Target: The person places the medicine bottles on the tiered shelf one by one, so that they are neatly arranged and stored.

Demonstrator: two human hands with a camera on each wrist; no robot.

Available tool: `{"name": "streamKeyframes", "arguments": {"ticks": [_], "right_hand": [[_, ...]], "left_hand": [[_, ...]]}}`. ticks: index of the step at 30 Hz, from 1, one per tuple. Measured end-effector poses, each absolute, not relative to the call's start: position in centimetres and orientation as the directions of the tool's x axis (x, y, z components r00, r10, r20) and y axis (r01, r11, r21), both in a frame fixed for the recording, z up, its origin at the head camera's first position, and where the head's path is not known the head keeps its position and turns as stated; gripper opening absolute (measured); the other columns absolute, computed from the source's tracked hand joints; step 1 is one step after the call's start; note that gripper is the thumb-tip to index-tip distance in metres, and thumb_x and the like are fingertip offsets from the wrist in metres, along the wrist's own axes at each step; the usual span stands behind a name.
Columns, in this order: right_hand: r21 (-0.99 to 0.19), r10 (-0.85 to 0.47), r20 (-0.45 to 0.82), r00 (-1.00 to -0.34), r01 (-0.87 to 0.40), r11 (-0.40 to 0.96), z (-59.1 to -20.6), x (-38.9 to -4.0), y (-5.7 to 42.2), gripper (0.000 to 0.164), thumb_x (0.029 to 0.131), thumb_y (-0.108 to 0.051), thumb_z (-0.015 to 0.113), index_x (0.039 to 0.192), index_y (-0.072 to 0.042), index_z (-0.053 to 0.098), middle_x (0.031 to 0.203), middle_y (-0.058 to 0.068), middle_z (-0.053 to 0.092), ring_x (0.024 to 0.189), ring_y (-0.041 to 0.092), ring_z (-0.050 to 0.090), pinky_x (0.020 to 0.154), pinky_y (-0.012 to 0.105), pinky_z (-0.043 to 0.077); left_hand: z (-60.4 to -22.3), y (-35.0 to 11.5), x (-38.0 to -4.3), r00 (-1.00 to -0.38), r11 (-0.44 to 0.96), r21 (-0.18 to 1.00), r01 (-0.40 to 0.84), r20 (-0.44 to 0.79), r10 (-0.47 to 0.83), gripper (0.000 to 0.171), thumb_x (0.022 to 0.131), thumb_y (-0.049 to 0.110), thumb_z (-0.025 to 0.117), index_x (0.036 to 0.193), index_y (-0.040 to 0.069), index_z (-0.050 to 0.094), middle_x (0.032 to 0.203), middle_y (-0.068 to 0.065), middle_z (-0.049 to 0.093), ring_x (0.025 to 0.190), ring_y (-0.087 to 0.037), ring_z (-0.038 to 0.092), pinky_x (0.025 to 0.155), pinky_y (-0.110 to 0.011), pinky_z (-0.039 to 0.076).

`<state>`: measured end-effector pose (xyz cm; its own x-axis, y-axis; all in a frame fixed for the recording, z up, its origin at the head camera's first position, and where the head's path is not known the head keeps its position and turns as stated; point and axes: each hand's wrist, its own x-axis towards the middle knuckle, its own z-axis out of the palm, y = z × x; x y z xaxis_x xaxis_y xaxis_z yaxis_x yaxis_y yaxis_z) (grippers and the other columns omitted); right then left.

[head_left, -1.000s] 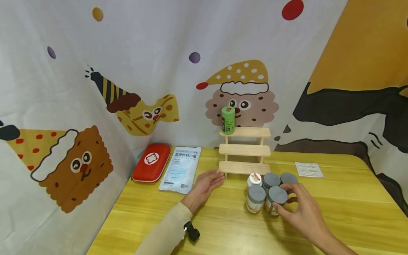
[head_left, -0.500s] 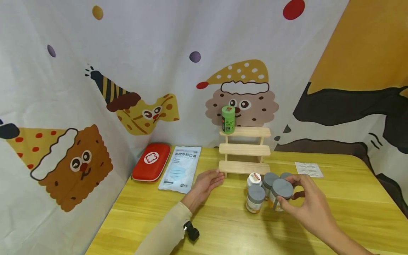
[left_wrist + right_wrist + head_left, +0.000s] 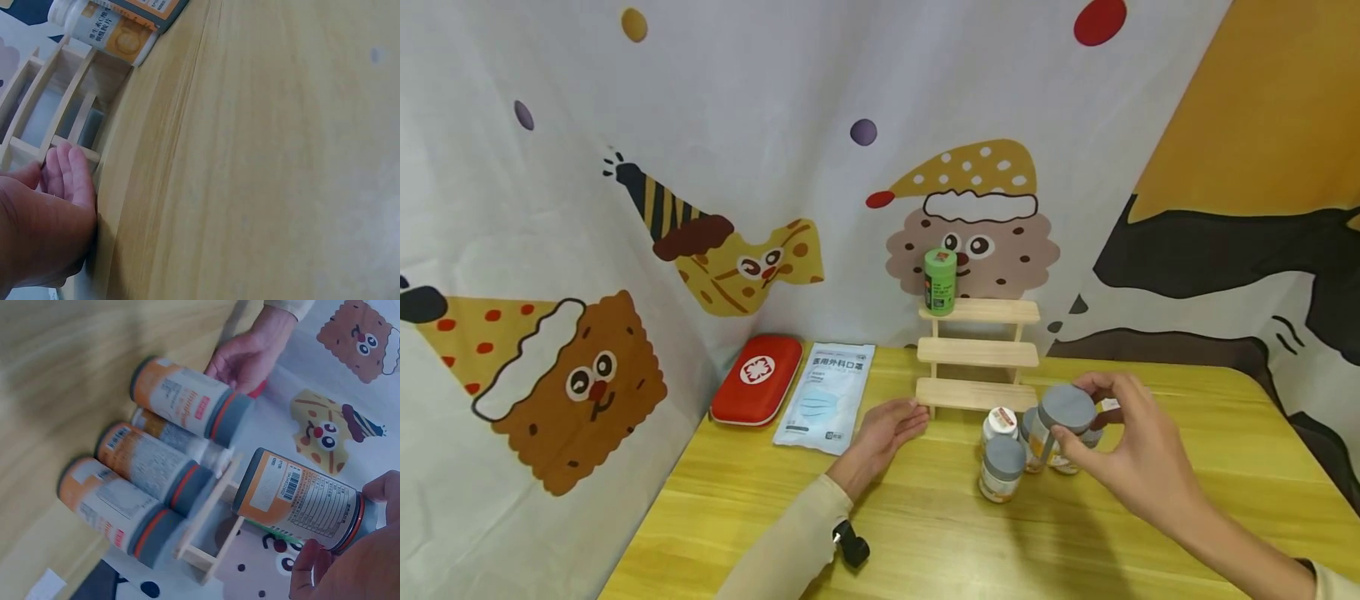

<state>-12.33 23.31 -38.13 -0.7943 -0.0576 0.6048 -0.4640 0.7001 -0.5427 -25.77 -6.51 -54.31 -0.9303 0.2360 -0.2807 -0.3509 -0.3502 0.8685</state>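
My right hand (image 3: 1142, 450) pinches a grey-lidded supplement bottle (image 3: 300, 503) by its lid between thumb and fingers. The bottle is in the air, upright, above the other bottles. Below it, several bottles stand close together on the table: a grey-lidded one (image 3: 1002, 471) in front, a white-capped one (image 3: 1000, 423), and others partly hidden by the held bottle. My left hand (image 3: 886, 433), fingers extended, touches the lower left end of the three-step wooden rack (image 3: 976, 393). On the rack's top step stands a green bottle (image 3: 940, 283).
A red first-aid case (image 3: 757, 381) and a pack of face masks (image 3: 826, 400) lie left of the rack on the wooden table (image 3: 940, 533). A small white packet (image 3: 47, 585) lies to the right. A cartoon-printed cloth (image 3: 760, 100) hangs behind.
My right hand has lifted the grey-lidded bottle off the table, out of the front of the group, and moved it slightly away from me. The left hand stays at the rack.
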Motion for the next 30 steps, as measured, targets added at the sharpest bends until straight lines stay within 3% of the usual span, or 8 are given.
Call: {"name": "streamKeyframes", "arguments": {"ticks": [5,11,16,21,30], "right_hand": [[-0.561,-0.064,0.611,-0.789,-0.489,0.668,-36.7,-14.0,23.5,0.066,0.071,0.005,0.093,0.129,-0.003,0.062,0.117,0.001,0.059,0.103,-0.009,0.052,0.078,-0.003,0.05],[-0.61,-0.024,0.629,-0.777,-0.512,0.605,-35.4,-15.9,23.5,0.065,0.076,0.009,0.089,0.134,-0.003,0.064,0.12,-0.008,0.058,0.102,-0.005,0.059,0.082,-0.002,0.051],[-0.67,0.024,0.596,-0.802,-0.481,0.565,-35.3,-17.7,23.3,0.061,0.082,0.004,0.087,0.137,-0.006,0.064,0.123,-0.011,0.057,0.104,-0.005,0.059,0.088,-0.003,0.049],[-0.738,0.061,0.558,-0.827,-0.461,0.493,-35.5,-20.1,23.0,0.055,0.088,-0.002,0.084,0.138,0.0,0.062,0.129,-0.01,0.059,0.108,-0.003,0.059,0.094,0.001,0.05],[-0.815,0.12,0.473,-0.873,-0.382,0.436,-35.7,-24.3,21.9,0.056,0.095,-0.017,0.08,0.145,-0.007,0.058,0.131,-0.01,0.059,0.114,-0.003,0.056,0.095,0.007,0.051]], "left_hand": [[-54.2,-6.6,-25.7,-0.929,-0.35,0.866,-0.357,-0.288,0.234,0.037,0.107,0.011,0.062,0.138,-0.009,0.057,0.119,-0.016,0.076,0.107,-0.02,0.076,0.109,-0.04,0.061],[-54.2,-6.7,-25.7,-0.926,-0.349,0.863,-0.364,-0.297,0.231,0.038,0.107,0.011,0.063,0.139,-0.009,0.057,0.119,-0.017,0.076,0.106,-0.02,0.076,0.107,-0.039,0.062],[-54.4,-6.5,-25.7,-0.929,-0.352,0.865,-0.359,-0.292,0.228,0.039,0.106,0.012,0.063,0.139,-0.01,0.057,0.115,-0.014,0.078,0.102,-0.018,0.077,0.104,-0.037,0.064],[-54.4,-6.4,-25.7,-0.927,-0.351,0.864,-0.361,-0.292,0.234,0.039,0.107,0.011,0.062,0.139,-0.01,0.056,0.115,-0.014,0.078,0.103,-0.019,0.077,0.105,-0.037,0.064],[-54.3,-6.4,-25.8,-0.928,-0.342,0.867,-0.361,-0.3,0.22,0.038,0.107,0.012,0.062,0.138,-0.009,0.057,0.117,-0.016,0.077,0.104,-0.02,0.077,0.105,-0.037,0.064]]}}
